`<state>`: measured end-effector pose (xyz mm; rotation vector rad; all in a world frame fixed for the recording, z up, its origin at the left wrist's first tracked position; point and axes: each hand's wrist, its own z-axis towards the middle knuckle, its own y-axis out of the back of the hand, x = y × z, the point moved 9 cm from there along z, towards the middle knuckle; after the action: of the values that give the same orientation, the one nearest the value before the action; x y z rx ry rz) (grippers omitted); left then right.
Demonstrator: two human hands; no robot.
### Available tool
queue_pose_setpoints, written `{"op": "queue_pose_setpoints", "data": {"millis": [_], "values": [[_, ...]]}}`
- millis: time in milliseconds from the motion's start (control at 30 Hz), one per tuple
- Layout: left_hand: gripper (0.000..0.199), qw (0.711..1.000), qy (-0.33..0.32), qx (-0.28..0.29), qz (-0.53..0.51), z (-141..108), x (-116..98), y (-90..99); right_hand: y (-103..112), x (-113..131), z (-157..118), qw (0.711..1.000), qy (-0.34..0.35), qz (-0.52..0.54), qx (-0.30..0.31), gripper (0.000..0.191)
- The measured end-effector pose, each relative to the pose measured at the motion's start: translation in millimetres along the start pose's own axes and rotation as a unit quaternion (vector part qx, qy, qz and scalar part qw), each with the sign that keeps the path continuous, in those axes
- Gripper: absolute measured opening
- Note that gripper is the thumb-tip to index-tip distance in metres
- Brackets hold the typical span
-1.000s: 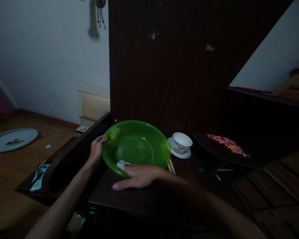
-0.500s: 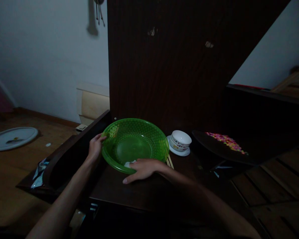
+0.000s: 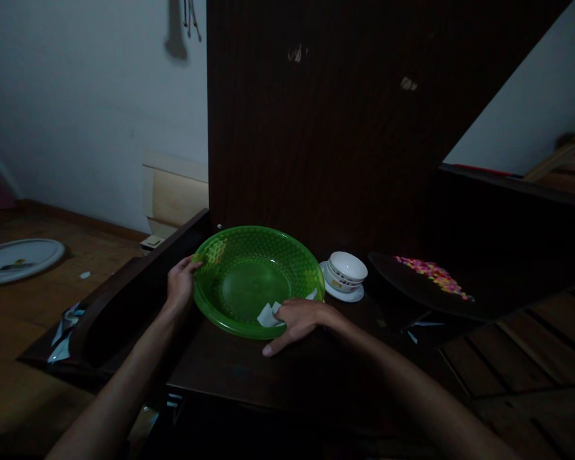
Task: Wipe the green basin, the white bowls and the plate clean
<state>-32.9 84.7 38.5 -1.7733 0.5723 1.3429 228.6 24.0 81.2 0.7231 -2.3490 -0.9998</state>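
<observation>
A wide green plastic basin (image 3: 256, 287) with a honeycomb pattern rests on the dark wooden tabletop (image 3: 220, 367). My left hand (image 3: 181, 284) grips its left rim, fingertips curled over the edge. At the near right rim, my right hand (image 3: 297, 317) presses a white tissue (image 3: 269, 315) against the inner wall, the thumb pointing out over the tabletop. Part of the tissue is hidden beneath the fingers. Stacked white bowls (image 3: 347, 268) stand on a white plate (image 3: 357, 296) just right of the basin.
Colourful petal-like pieces (image 3: 434, 276) lie on a dark surface at the right. A tall dark panel (image 3: 316, 140) rises behind the basin. A raised wooden side (image 3: 138, 281) borders the table's left. A white oval lid-like object (image 3: 43, 259) is on the floor.
My right hand has slid rightward along the near rim with the tissue, and more of the tissue shows. My left hand stays on the left rim.
</observation>
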Motion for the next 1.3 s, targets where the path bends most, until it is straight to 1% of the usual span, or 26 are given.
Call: {"op": "queue_pose_setpoints", "data": {"millis": [167,267,300,367,433,467,567,667,733,833,900,933,1000,1033,1133,1200,1233,1300], "values": [[0.034,1.0,0.0,-0.001,0.01,-3,-4,0.0,3,43,17,0.995,0.082,0.061,0.002,0.088],[0.033,1.0,-0.002,0.0,0.014,-4,-6,-0.9,11,71,32,0.979,0.138,0.146,-0.023,0.081],[0.034,1.0,-0.003,0.0,0.015,-4,-7,-1.2,15,78,36,0.972,0.153,0.175,-0.034,0.083],[0.033,1.0,-0.005,0.001,0.015,-4,-8,-1.6,21,87,44,0.96,0.169,0.215,-0.056,0.092],[0.034,1.0,-0.005,0.002,0.015,-4,-8,-1.6,25,91,48,0.956,0.172,0.225,-0.074,0.101],[0.034,1.0,-0.005,0.002,0.014,-4,-7,-1.3,27,92,47,0.956,0.175,0.222,-0.081,0.102],[0.034,1.0,-0.004,-0.001,0.014,-4,-6,-0.2,31,94,34,0.961,0.18,0.191,-0.09,0.098],[0.034,1.0,0.0,-0.002,0.014,-4,-5,0.5,27,89,11,0.975,0.156,0.139,-0.069,0.084],[0.035,1.0,0.003,-0.002,0.018,-4,-5,0.6,23,86,-6,0.981,0.151,0.104,-0.07,0.074],[0.037,1.0,0.006,0.004,0.028,-4,-5,0.5,17,82,-31,0.973,0.183,0.088,-0.111,0.056],[0.038,0.999,0.004,0.011,0.038,-4,-6,0.5,13,79,-46,0.958,0.222,0.097,-0.151,0.042],[0.038,0.999,0.001,0.014,0.044,-4,-7,0.6,11,76,-53,0.951,0.237,0.103,-0.168,0.039],[0.038,0.998,-0.006,0.019,0.061,-3,-9,1.1,9,68,-63,0.943,0.245,0.123,-0.191,0.037],[0.038,0.997,-0.01,0.019,0.071,-3,-10,1.6,8,62,-66,0.942,0.233,0.136,-0.202,0.036],[0.041,0.994,-0.034,0.013,0.101,-4,-16,3.9,6,42,-69,0.945,0.158,0.167,-0.232,0.038],[0.042,0.991,-0.06,0.007,0.115,-7,-22,6.8,4,38,-70,0.943,0.139,0.168,-0.25,0.042],[0.04,0.989,-0.08,0.004,0.126,-10,-27,8.9,3,40,-69,0.941,0.143,0.165,-0.259,0.043],[0.033,0.974,-0.148,-0.003,0.169,-21,-42,13.0,2,44,-66,0.934,0.155,0.154,-0.284,0.041]]}}
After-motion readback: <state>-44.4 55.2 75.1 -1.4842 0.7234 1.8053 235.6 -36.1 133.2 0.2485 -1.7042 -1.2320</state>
